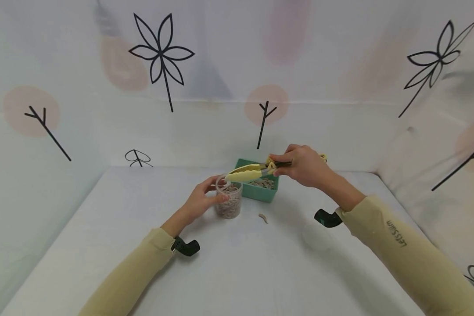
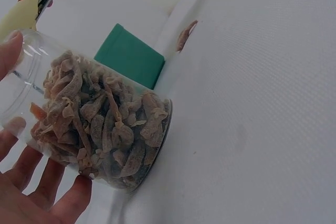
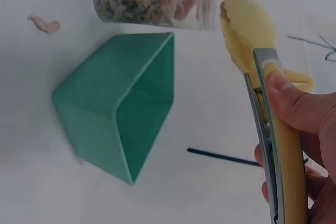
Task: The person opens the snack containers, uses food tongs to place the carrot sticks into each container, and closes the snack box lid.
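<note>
My left hand (image 1: 199, 199) holds a clear jar (image 2: 100, 124) round its side, thumb near the rim. The jar stands upright on the table, filled high with brownish dried strips (image 2: 126, 129). With my right hand (image 1: 306, 164) I grip a pair of yellow tongs (image 3: 283, 145) by the handles, thumb along one metal arm. The tongs' scalloped heads (image 1: 245, 175) point left over the jar's mouth, close together. Whether a piece lies between them I cannot tell. Just behind and right of the jar is a green box (image 1: 258, 193) with more strips inside.
One loose dried piece (image 1: 263, 218) lies on the white table (image 1: 237, 272) in front of the box. A faint clear round item (image 1: 316, 238) rests to the right, below my right wrist. White cloth with printed plants (image 1: 162, 52) encloses the back and sides.
</note>
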A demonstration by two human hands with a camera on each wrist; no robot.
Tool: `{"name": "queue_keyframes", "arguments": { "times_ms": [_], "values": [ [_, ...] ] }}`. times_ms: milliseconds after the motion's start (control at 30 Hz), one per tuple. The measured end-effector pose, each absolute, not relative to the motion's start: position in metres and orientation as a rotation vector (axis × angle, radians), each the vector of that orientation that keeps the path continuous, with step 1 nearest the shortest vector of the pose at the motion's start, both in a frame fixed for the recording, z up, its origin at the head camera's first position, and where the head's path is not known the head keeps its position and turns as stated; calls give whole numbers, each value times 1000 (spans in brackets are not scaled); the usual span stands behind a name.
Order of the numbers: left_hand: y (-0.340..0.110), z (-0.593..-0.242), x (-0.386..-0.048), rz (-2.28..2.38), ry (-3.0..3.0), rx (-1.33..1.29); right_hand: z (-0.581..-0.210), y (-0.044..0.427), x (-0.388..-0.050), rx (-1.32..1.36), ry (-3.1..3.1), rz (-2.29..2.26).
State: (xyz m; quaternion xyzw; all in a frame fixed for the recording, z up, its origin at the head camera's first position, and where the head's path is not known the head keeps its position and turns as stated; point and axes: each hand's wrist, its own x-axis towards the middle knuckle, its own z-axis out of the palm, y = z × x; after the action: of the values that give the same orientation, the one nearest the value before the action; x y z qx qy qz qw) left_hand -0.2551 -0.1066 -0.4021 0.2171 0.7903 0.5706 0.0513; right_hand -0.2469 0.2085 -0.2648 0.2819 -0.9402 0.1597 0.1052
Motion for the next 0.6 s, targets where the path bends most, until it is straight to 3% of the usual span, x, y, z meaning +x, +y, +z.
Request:
{"name": "queue_keyframes", "arguments": {
  "times_ms": [333,600],
  "values": [
    [-105,-403,-255,1724,2414,610,-261,198,-240,927,-2717,327],
    [-104,-402,-255,1734,2407,604,-252,207,-241,833,-2782,320]
  ]
}}
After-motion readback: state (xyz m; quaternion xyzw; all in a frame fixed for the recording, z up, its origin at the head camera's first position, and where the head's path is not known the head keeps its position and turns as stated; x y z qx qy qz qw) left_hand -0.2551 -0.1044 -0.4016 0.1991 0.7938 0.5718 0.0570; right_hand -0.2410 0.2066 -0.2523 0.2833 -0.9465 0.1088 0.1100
